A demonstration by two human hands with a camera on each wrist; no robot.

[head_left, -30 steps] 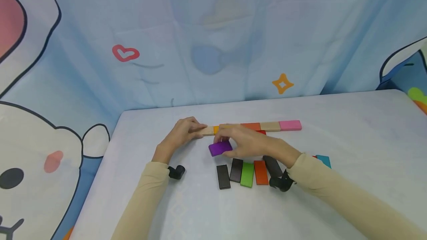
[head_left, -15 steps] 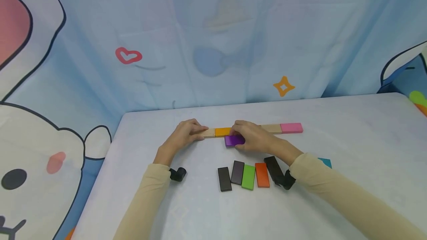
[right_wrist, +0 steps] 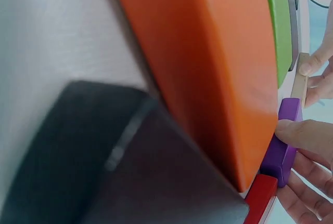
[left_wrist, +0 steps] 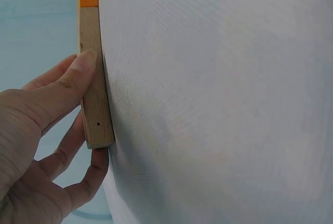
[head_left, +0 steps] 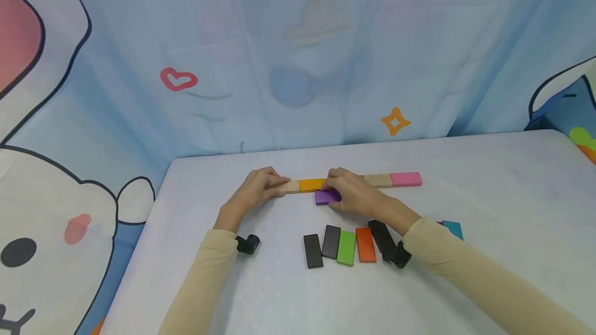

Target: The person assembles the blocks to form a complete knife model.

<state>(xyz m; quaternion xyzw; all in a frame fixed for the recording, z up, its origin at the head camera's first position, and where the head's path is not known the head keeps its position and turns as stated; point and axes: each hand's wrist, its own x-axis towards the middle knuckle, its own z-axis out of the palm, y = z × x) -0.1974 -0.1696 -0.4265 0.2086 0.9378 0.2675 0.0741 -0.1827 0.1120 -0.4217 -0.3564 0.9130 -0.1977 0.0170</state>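
Observation:
My left hand (head_left: pixel 251 193) pinches a plain wooden block (left_wrist: pixel 96 94) at the left end of a row, thumb on its near side and a finger at its end. Beside that block lies a yellow-orange block (head_left: pixel 311 185); a beige block (head_left: pixel 378 180) and a pink block (head_left: pixel 406 179) form the row's right end. With thumb and fingers, my right hand (head_left: pixel 356 193) holds a purple block (head_left: pixel 326 197) flat along the row's near side. In the right wrist view its end meets a red block (right_wrist: pixel 261 198). The right hand hides the row's middle.
Nearer me lie a charcoal block (head_left: pixel 313 251), a dark grey block (head_left: pixel 331 242), a green block (head_left: pixel 346 247), an orange block (head_left: pixel 366 245) and a black block (head_left: pixel 382 235). A teal block (head_left: pixel 452 229) shows past the right sleeve. A printed curtain (head_left: pixel 298 56) hangs behind the table.
My right hand has carried the purple block right and away from me, from a tilted position to flat against the row. Over the last half second it has barely moved. The left hand stays on the wooden block.

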